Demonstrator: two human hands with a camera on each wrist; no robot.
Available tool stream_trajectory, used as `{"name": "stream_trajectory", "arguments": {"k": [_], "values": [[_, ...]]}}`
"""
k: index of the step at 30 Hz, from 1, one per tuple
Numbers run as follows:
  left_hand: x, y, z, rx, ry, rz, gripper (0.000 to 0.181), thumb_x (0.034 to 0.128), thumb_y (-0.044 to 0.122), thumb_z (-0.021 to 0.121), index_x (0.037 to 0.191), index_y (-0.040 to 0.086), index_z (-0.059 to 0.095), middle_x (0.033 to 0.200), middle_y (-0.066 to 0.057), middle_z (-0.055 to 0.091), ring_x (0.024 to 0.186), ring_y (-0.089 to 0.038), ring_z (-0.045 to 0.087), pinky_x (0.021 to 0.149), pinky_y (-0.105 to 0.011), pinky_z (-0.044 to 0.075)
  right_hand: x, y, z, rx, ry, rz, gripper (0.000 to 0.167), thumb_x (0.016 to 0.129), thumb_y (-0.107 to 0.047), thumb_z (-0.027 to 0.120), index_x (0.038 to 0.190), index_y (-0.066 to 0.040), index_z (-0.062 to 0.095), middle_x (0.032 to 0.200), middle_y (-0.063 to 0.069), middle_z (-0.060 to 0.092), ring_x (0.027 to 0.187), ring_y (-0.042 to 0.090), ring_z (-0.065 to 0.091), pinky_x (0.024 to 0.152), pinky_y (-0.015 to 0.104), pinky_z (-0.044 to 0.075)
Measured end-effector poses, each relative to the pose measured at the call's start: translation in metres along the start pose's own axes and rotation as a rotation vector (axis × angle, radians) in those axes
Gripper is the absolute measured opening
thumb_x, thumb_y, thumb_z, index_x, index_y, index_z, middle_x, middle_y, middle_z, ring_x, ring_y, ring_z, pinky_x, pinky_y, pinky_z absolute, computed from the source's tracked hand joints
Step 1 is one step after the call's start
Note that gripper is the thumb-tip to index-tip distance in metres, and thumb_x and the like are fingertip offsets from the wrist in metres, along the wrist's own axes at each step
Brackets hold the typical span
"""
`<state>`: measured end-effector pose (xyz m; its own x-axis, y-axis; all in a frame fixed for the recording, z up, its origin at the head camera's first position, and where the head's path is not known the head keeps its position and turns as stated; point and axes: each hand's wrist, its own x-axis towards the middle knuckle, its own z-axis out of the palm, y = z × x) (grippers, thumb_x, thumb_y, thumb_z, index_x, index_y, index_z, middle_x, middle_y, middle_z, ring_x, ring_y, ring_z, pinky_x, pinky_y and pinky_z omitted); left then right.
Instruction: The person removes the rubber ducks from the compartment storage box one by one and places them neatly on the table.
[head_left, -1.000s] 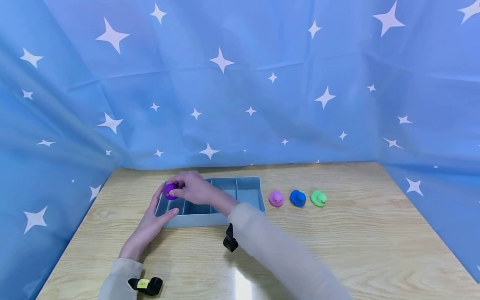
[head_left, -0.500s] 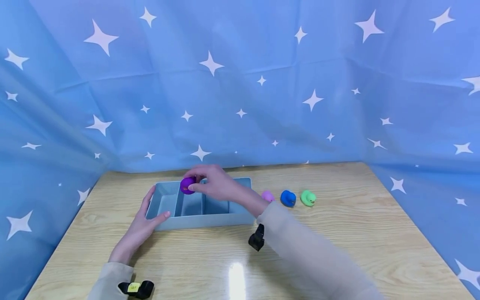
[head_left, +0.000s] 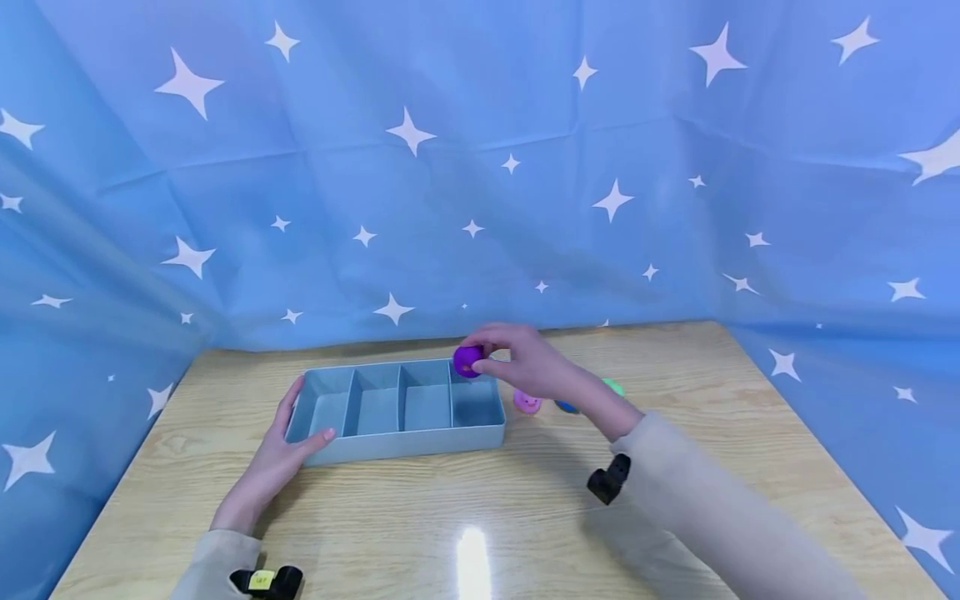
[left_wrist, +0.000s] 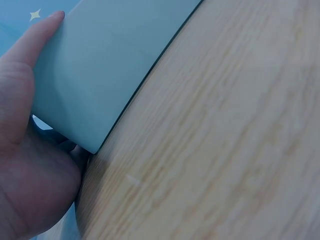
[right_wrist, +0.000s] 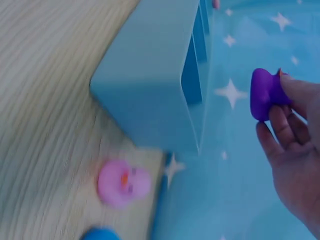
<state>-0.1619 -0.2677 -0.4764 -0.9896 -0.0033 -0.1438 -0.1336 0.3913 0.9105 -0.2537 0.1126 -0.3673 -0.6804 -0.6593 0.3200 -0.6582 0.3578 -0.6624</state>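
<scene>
A purple rubber duck (head_left: 467,362) is pinched between the thumb and fingers of my right hand (head_left: 527,360). In the head view it is above the back of the rightmost compartment of a light blue divided box (head_left: 405,447). From the right wrist view, the duck (right_wrist: 269,94) is up off the table, apart from the box wall (right_wrist: 145,65). My left hand (head_left: 273,457) holds the box's left end, thumb against the front wall and fingers along the left side. The left wrist view has the thumb (left_wrist: 37,37) lying on that wall.
Right of the box a pink rubber duck (head_left: 527,403) sits on the wooden table (head_left: 390,517). Beyond it are a blue duck (head_left: 567,407) and a green duck (head_left: 613,387), both partly hidden by my right arm. A blue star-patterned cloth (head_left: 450,183) hangs behind.
My right hand has carried the purple duck rightward, from over the leftmost compartment to over the rightmost one. The left hand keeps its place on the box. The head view has shifted slightly.
</scene>
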Motion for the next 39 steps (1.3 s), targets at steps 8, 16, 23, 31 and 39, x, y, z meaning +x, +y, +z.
{"name": "stream_trajectory", "arguments": {"k": [8, 16, 23, 31, 39], "values": [[-0.002, -0.003, -0.004, 0.015, 0.004, 0.024, 0.104, 0.0977, 0.033, 0.071, 0.165, 0.036, -0.007, 0.17, -0.018, -0.009, 0.153, -0.049, -0.007, 0.111, -0.08, 0.005, -0.04, 0.012, -0.043, -0.042, 0.064, 0.14, 0.031, 0.096, -0.003, 0.071, 0.126, -0.006, 0.071, 0.117, 0.005, 0.07, 0.098, 0.019, 0.066, 0.093, 0.047, 0.055], [-0.002, -0.002, -0.003, 0.021, -0.003, 0.002, 0.104, 0.0976, 0.035, 0.071, 0.165, 0.037, -0.009, 0.17, -0.017, -0.011, 0.153, -0.048, -0.008, 0.111, -0.08, 0.005, -0.073, 0.034, -0.064, -0.053, 0.098, 0.218, 0.029, 0.094, 0.001, 0.071, 0.123, -0.003, 0.072, 0.114, 0.008, 0.069, 0.097, 0.023, 0.063, 0.101, 0.055, 0.051], [-0.002, -0.001, -0.002, 0.012, -0.009, -0.009, 0.105, 0.0975, 0.035, 0.071, 0.164, 0.037, -0.01, 0.17, -0.017, -0.012, 0.153, -0.048, -0.009, 0.112, -0.08, 0.005, -0.099, 0.046, -0.077, -0.049, 0.135, 0.274, 0.032, 0.096, 0.002, 0.069, 0.127, -0.003, 0.07, 0.107, 0.008, 0.066, 0.096, 0.024, 0.061, 0.097, 0.045, 0.054], [-0.001, -0.001, -0.002, 0.003, -0.017, -0.019, 0.105, 0.0978, 0.035, 0.07, 0.164, 0.039, -0.011, 0.17, -0.017, -0.013, 0.153, -0.048, -0.011, 0.112, -0.079, 0.005, -0.121, 0.059, -0.089, -0.119, 0.183, 0.322, 0.032, 0.095, 0.004, 0.068, 0.127, 0.004, 0.068, 0.101, 0.01, 0.069, 0.091, 0.023, 0.061, 0.089, 0.035, 0.055], [-0.001, -0.002, -0.002, 0.004, -0.028, -0.008, 0.103, 0.0989, 0.033, 0.069, 0.163, 0.04, -0.011, 0.17, -0.016, -0.016, 0.152, -0.049, -0.012, 0.111, -0.08, 0.007, -0.142, 0.075, -0.097, -0.143, 0.196, 0.356, 0.032, 0.094, 0.005, 0.067, 0.127, 0.007, 0.067, 0.118, 0.022, 0.068, 0.096, 0.03, 0.065, 0.085, 0.03, 0.057]]}}
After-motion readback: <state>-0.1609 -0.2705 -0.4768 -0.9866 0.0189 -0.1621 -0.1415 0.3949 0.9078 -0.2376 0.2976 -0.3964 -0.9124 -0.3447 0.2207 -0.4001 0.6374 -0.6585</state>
